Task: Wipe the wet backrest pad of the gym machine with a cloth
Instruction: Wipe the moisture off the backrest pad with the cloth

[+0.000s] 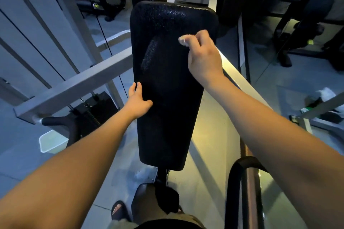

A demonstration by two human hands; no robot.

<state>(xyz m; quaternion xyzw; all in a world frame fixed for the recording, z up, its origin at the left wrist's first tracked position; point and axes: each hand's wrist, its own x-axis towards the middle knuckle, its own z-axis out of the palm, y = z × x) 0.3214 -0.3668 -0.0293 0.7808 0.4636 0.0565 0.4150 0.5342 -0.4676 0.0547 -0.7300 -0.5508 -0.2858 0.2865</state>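
A person stood over a gym machine, both bare forearms reaching forward towards its long black backrest pad [167, 117], which ran up the middle of the scene, narrower at the near end and wider at the far end. Its textured surface glistened with fine droplets near the top, and a paler, streaky patch showed left of centre. The right hand [202, 55] hovered at the pad's upper right, fingers curled tight and pinching a small whitish cloth [183, 40], only a scrap of which poked out past the fingertips. The left hand [136, 101] rested on the pad's left edge about halfway down, fingers loose and thumb spread onto the face, holding nothing. A grey steel beam [74, 87] crossed behind the left arm, with a thin black cable [109, 50] running down to a dark weight stack [96, 109]. A pale plastic tub [52, 141] sat on the floor at the left. A foot in a dark sandal [118, 210] showed at the bottom, beside the machine's base.
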